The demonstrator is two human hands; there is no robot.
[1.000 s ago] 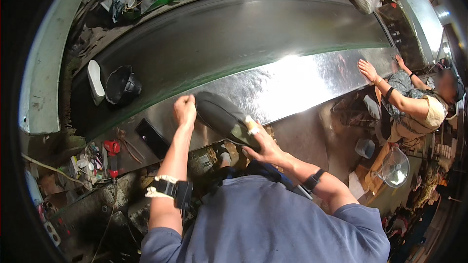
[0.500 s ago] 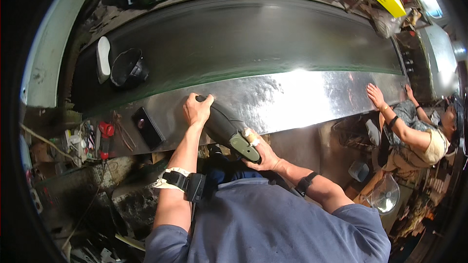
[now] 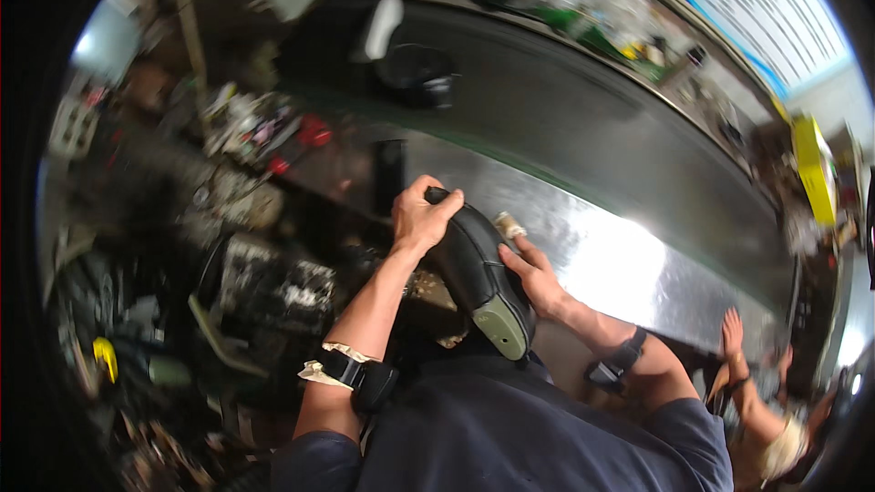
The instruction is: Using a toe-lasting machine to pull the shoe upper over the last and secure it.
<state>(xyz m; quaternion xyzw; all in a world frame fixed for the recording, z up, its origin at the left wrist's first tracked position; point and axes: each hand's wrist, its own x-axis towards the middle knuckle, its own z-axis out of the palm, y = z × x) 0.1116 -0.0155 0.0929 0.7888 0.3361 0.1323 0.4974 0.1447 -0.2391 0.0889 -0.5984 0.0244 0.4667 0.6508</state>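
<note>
Between my two hands is a black leather shoe upper (image 3: 467, 260) stretched over a green shoe last (image 3: 499, 326), whose flat top with a small hole faces up. My left hand (image 3: 425, 219) is closed round its narrow far end, the thumb on top. Along its right side lies my right hand (image 3: 533, 278), thumb pressed to the leather; a beige wrap (image 3: 510, 224) covers one fingertip, and the other fingers are partly hidden. The shoe is held at a slant in front of my body, its green end towards me.
Beyond is a metal bench (image 3: 629, 273) bearing a black phone-like slab (image 3: 389, 178), a black tub (image 3: 416, 73) and a white sole-shaped piece (image 3: 384, 27). Red-handled tools (image 3: 314, 130) and clutter lie left. At right, a co-worker's hand (image 3: 732, 333) rests on the bench edge.
My view has swung left, so the bench slants. The shoe has turned steeper and shows more of its black side; my right hand has shifted along it, away from the green end.
</note>
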